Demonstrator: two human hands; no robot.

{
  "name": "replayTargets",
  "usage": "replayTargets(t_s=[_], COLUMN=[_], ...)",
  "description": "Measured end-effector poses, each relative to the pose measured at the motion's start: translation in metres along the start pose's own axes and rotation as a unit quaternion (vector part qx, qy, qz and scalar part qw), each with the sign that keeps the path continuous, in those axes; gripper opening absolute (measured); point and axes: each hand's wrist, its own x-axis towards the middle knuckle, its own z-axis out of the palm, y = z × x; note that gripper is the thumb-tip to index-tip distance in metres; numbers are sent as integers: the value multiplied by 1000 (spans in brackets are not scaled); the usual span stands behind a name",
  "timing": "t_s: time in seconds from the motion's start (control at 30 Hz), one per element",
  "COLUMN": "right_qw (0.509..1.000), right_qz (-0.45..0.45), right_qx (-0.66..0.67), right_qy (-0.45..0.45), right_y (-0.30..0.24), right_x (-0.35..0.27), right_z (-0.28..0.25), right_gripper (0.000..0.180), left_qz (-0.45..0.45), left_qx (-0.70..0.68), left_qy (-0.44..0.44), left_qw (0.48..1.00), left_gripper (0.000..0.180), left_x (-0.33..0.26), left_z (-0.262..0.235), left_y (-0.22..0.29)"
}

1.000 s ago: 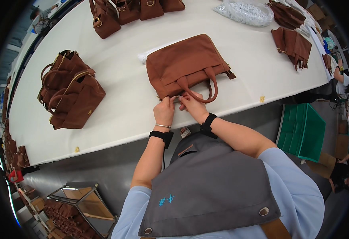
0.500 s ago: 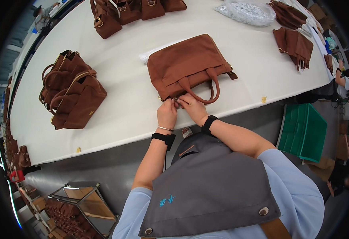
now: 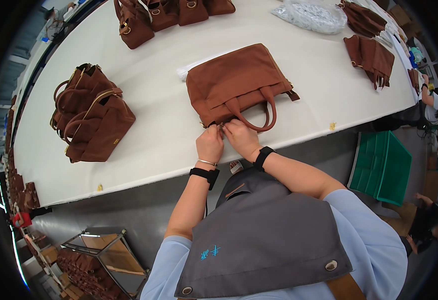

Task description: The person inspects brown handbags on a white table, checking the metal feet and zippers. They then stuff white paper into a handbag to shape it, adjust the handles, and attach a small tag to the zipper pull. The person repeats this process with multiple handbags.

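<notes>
A brown handbag lies on its side on the white table, its looped handles toward me. At its near edge, by the top opening, my left hand and my right hand meet with fingers pinched together. Between the fingertips is a small part at the bag's edge, too small and covered to name. The fingers of both hands are closed, and the hands nearly touch. A white wrapped strip sticks out from behind the bag's far left side.
On the white table, brown handbags stand at the left and several more at the back. A clear plastic bundle and brown bag pieces lie at the right. A green crate is beside the table; other people are at the far right.
My hands stay at the bag's near edge, with the fingertips slightly shifted. The bag has barely moved. At the far right, a person's arm has changed place.
</notes>
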Motion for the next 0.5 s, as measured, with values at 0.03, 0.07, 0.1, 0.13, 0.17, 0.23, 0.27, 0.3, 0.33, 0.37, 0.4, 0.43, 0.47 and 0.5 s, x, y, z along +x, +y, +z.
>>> replayTargets(t_s=[0.03, 0.07, 0.1, 0.13, 0.17, 0.23, 0.27, 0.3, 0.33, 0.37, 0.4, 0.43, 0.47, 0.5], right_qw=[1000, 1000, 999, 999, 999, 999, 998, 997, 995, 993, 992, 990, 989, 989], right_qz=[6, 20, 32, 44, 45, 48, 60, 73, 86, 95, 104, 112, 111, 110], right_qx=[-9, -8, -7, -6, 0, 11, 20, 30, 40, 48, 57, 66, 68, 71], right_qy=[-13, -18, -22, -27, -14, 11, 18, 25, 32, 41, 50, 59, 63, 66], right_y=[-2, -4, -8, -10, -11, -11, -11, -11, -12, -12, -12, -12, -12, -12], right_x=[1, 1, 3, 3, 4, 4, 5, 5, 5, 5, 5, 6, 6, 6], right_z=[-2, -3, -4, -4, -3, -1, 1, 3, 5, 7, 9, 11, 12, 13], right_gripper=[16, 16, 16, 16, 16, 15, 13, 13, 12, 11, 10, 10, 11, 11], left_qz=[1, 2, 4, 8, 13, 19, 21, 22, 23, 23, 24, 27, 30, 33], left_qx=[4, 8, 12, 13, 14, 16, 19, 21, 22, 23, 24, 24, 23, 22], left_qy=[0, 0, 1, 1, 1, -4, -8, -12, -14, -16, -18, -17, -16, -15], left_qw=[1000, 1000, 1000, 1000, 1000, 1000, 1000, 999, 999, 999, 999, 999, 999, 999], left_gripper=[18, 17, 17, 17, 16, 14, 12, 10, 11, 11, 11, 11, 11, 11], left_x=[0, 0, 1, 1, 0, 0, -1, -1, -1, -1, -1, -1, 0, 0], left_z=[-1, -1, -2, -3, -4, -2, -1, -1, -1, -1, -2, -2, -2, -2], left_y=[1, 2, 2, 2, 1, -2, -3, -4, -4, -4, -4, -4, -4, -3])
